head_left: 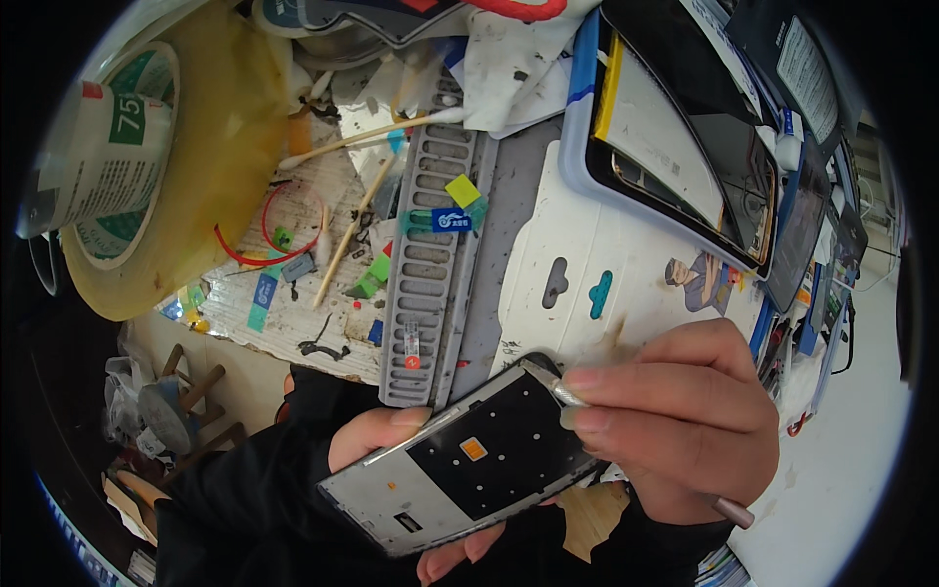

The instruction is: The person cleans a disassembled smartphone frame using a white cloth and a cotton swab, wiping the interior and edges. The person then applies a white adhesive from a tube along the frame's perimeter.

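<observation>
A smartphone mid-frame (374, 506), silver at one end and black in the middle, lies tilted in my left hand (375, 434). My left thumb presses its upper edge, and the fingertips show below the lower edge. Between its thumb and fingers, my right hand (689, 418) grips a craft knife (568, 391) with a knurled metal grip. The blade reaches the frame's top corner; whether it touches the edge is hard to tell. The knife's handle end sticks out below my right hand. An orange-gold patch (474, 449) shows in the frame's black area.
Beyond the frame lie a grey slotted tray (423, 275), a white card (535, 293) and an opened phone (660, 139) on a pale blue case. Cotton swabs (367, 139) and scraps litter the left, near a large tape roll (213, 147) and a white bottle (103, 154).
</observation>
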The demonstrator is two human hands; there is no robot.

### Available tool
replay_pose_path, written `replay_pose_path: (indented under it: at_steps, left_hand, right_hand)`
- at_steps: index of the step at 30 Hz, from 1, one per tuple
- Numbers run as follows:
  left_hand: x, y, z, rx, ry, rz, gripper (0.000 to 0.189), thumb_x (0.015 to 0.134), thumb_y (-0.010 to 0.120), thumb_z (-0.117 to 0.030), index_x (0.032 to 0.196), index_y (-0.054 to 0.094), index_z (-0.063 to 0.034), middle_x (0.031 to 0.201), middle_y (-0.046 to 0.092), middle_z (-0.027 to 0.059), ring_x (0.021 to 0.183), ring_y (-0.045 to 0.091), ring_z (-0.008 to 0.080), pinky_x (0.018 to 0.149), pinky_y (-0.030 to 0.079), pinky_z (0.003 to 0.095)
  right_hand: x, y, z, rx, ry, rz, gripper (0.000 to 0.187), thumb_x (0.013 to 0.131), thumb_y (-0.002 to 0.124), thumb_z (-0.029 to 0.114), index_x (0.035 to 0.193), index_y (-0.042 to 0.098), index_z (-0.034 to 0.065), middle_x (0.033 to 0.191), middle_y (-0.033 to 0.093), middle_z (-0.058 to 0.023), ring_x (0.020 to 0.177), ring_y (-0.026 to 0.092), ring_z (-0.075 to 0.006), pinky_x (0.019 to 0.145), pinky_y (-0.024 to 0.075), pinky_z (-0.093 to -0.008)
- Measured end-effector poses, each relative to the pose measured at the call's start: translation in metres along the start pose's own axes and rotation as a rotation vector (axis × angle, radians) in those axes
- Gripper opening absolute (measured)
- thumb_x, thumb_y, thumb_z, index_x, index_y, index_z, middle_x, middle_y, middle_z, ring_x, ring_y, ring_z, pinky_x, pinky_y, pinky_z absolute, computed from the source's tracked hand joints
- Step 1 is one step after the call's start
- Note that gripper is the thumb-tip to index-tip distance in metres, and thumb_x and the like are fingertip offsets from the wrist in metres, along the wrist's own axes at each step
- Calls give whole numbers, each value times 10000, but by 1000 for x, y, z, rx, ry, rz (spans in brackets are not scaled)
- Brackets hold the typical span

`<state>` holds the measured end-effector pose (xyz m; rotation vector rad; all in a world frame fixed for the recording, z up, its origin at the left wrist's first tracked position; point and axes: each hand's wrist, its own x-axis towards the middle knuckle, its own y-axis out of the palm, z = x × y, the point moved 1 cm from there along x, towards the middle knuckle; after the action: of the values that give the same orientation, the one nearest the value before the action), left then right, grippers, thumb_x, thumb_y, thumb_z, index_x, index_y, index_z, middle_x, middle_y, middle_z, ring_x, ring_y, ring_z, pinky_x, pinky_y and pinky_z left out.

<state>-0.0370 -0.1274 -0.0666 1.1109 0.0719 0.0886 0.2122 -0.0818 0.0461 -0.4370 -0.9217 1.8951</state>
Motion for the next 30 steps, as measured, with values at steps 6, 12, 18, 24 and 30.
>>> replay_pose_path:
  at_steps: [6, 12, 18, 24, 30]
  left_hand:
    - [2, 0, -2, -28, -4, 58, 1245, 872, 498, -815, 1473, 255, 247, 1059, 632, 333, 735, 712, 340, 565, 604, 395]
    - [2, 3, -6, 11, -67, 21, 1217, 881, 502, -806, 1445, 287, 250, 1035, 639, 345, 702, 706, 351, 546, 598, 405]
    - [7, 9, -8, 39, -25, 37, 1178, 906, 491, -781, 1433, 298, 254, 991, 641, 357, 670, 698, 372, 539, 594, 428]
    - [4, 9, -17, 225, -119, -27, 1150, 907, 455, -811, 1402, 386, 225, 1037, 624, 381, 725, 706, 398, 574, 605, 446]
    - [7, 8, 3, -150, 124, 60, 951, 968, 392, -753, 1317, 530, 121, 1027, 610, 416, 694, 698, 446, 535, 609, 471]
  right_hand:
    - [4, -1, -4, 99, 82, -9, 214, 777, 839, 84, 982, 778, 100, 1074, 792, -95, 836, 631, -218, 778, 489, -322]
    - [10, -2, 0, 50, 73, -58, 183, 792, 835, 103, 967, 782, 98, 1062, 797, -91, 836, 623, -217, 763, 482, -315]
    - [11, 1, 4, 20, 50, 3, 166, 787, 847, 132, 936, 782, 97, 1037, 800, -77, 828, 610, -199, 752, 476, -300]
    - [14, 8, 13, -17, -1, -8, 170, 768, 840, 127, 923, 781, 87, 1015, 798, -95, 817, 599, -197, 729, 459, -304]
    - [14, 18, 24, 40, -48, 48, 164, 766, 828, 113, 923, 788, 91, 1041, 793, -84, 801, 569, -198, 706, 439, -330]
